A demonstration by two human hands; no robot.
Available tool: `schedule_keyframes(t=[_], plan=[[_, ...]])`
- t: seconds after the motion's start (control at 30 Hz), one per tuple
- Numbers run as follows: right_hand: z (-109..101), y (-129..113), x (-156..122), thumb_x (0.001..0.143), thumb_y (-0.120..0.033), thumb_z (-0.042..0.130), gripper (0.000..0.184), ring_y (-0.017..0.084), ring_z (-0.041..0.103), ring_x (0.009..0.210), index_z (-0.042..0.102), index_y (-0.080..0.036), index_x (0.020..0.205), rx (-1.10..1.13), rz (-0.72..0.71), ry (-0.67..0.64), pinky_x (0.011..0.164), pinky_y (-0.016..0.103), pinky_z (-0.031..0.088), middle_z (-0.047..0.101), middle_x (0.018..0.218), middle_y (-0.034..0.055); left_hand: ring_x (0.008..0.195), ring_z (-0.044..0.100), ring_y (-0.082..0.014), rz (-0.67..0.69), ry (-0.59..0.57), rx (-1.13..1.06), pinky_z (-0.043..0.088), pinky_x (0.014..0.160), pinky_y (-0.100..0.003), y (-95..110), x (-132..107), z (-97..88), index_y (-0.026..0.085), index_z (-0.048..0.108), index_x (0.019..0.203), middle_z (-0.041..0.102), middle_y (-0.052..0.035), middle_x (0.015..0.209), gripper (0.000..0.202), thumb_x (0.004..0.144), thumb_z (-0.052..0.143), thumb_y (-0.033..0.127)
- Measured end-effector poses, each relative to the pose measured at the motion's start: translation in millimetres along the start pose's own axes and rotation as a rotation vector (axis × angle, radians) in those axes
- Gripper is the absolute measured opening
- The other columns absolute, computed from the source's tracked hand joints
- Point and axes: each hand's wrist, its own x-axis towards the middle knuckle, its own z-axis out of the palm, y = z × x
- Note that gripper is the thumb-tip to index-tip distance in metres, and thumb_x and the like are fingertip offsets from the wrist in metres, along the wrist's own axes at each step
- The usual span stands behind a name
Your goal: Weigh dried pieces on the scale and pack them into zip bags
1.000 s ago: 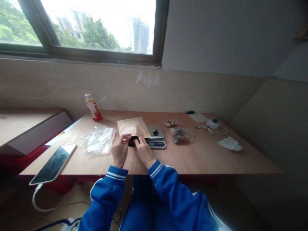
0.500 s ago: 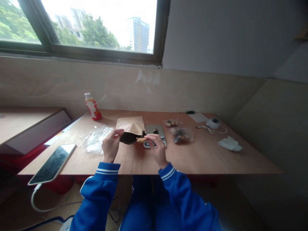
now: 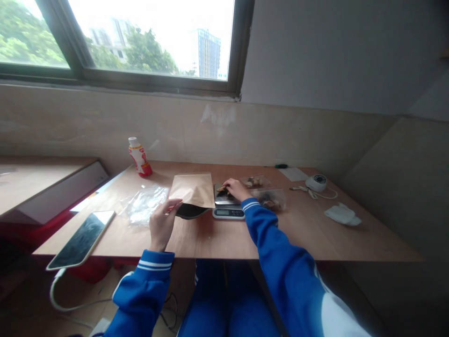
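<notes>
Left to right. My left hand [image 3: 162,223] pinches the near edge of the brown paper pouch [image 3: 192,189], holding its dark mouth open just above the surface [image 3: 298,234]. My right hand [image 3: 235,188] rests over the pan of the digital scale [image 3: 228,202], its grip closed on a small brown piece [image 3: 220,189]. To do this well, I judge: set the piece on the pan's middle, lift clear before reading, keep the pouch mouth level.

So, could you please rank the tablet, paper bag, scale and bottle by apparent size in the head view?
1. Tablet, though it lies nearest the camera.
2. Paper bag.
3. Scale, partly hidden by the right hand.
4. Bottle, farthest away.
</notes>
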Motion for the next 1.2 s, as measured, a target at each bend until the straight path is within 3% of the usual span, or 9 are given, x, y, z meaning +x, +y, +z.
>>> schedule_keyframes(t=[0.23,0.37,0.57,0.87,0.93,1.0,1.07,1.13,1.2], plan=[[-0.1,2.4,-7.6,0.084,-0.018,0.058,0.021,0.019,0.060,0.108,0.073,-0.016,0.098,-0.028,-0.067,-0.084,0.097,0.029,0.043,0.068,0.111,0.0104,0.075,0.066,-0.0161,0.015,0.016,-0.009,0.051,0.075,-0.030,2.6,1.2,2.8,0.027,0.070,0.087,0.073,0.0007,0.089,0.020,0.082,0.057,0.041],[-2.6,-5.0,-9.3,0.085,-0.021,0.057,0.024,0.022,0.054,0.119,0.073,-0.018,0.103,-0.071,-0.026,-0.144,0.103,0.034,0.039,0.062,0.125,0.0118,0.075,0.066,-0.0160,0.013,0.015,-0.003,0.051,0.075,-0.030,2.1,0.5,4.4,0.026,0.070,0.088,0.072,0.0004,0.089,0.021,0.082,0.057,0.042],[-1.1,-7.4,-6.4,0.100,-0.028,0.030,0.040,0.017,0.050,0.125,0.060,-0.015,0.123,-0.066,0.060,-0.067,0.106,0.029,0.035,0.058,0.132,0.0091,0.075,0.067,-0.0162,0.008,0.004,-0.011,0.050,0.075,-0.030,1.9,-0.5,3.8,0.027,0.070,0.087,0.073,0.0006,0.089,0.020,0.081,0.058,0.041],[-13.5,-12.1,-11.2,0.099,-0.031,0.033,0.042,0.023,0.061,0.105,0.069,-0.012,0.092,-0.191,0.108,-0.051,0.096,0.034,0.041,0.070,0.103,0.0171,0.075,0.067,-0.0163,-0.015,0.042,0.010,0.051,0.072,-0.028,9.6,7.8,4.9,0.028,0.070,0.086,0.073,0.0020,0.086,0.017,0.081,0.058,0.038],[-19.6,-25.4,-19.8,0.099,-0.027,0.031,0.039,0.022,0.058,0.110,0.067,-0.012,0.102,-0.172,0.095,0.043,0.098,0.035,0.040,0.067,0.110,0.0158,0.073,0.067,-0.0160,-0.032,0.045,0.005,0.051,0.070,-0.028,13.3,14.2,6.7,0.028,0.071,0.084,0.073,0.0023,0.083,0.017,0.080,0.058,0.038],[-22.6,-48.4,-33.1,0.099,-0.021,0.026,0.039,0.020,0.056,0.110,0.063,-0.014,0.109,-0.078,0.033,0.241,0.097,0.034,0.042,0.064,0.111,0.0127,0.070,0.067,-0.0155,-0.041,0.046,-0.009,0.050,0.068,-0.027,18.3,20.8,9.5,0.027,0.071,0.083,0.072,0.0025,0.080,0.017,0.079,0.058,0.038],[-20.2,-78.8,-47.2,0.097,-0.018,0.026,0.038,0.019,0.059,0.098,0.064,-0.016,0.101,0.055,-0.120,0.392,0.089,0.033,0.047,0.065,0.097,0.0095,0.069,0.066,-0.0153,-0.040,0.051,-0.020,0.050,0.067,-0.027,23.5,25.8,13.2,0.027,0.071,0.082,0.072,0.0025,0.078,0.017,0.079,0.058,0.037],[-11.2,-110.9,-56.2,0.094,-0.018,0.033,0.031,0.017,0.060,0.088,0.064,-0.017,0.095,0.083,-0.346,0.240,0.084,0.031,0.049,0.065,0.089,0.0060,0.068,0.066,-0.0150,-0.028,0.054,-0.019,0.050,0.066,-0.027,27.5,27.7,17.1,0.027,0.071,0.082,0.072,0.0024,0.079,0.016,0.080,0.058,0.036],[3.2,-137.9,-56.6,0.094,-0.018,0.036,0.028,0.018,0.060,0.093,0.063,-0.016,0.101,0.007,-0.438,0.083,0.086,0.030,0.050,0.066,0.096,0.0070,0.068,0.066,-0.0150,-0.011,0.062,-0.006,0.050,0.065,-0.026,29.7,26.6,20.1,0.026,0.071,0.083,0.072,0.0019,0.080,0.016,0.081,0.057,0.035]])
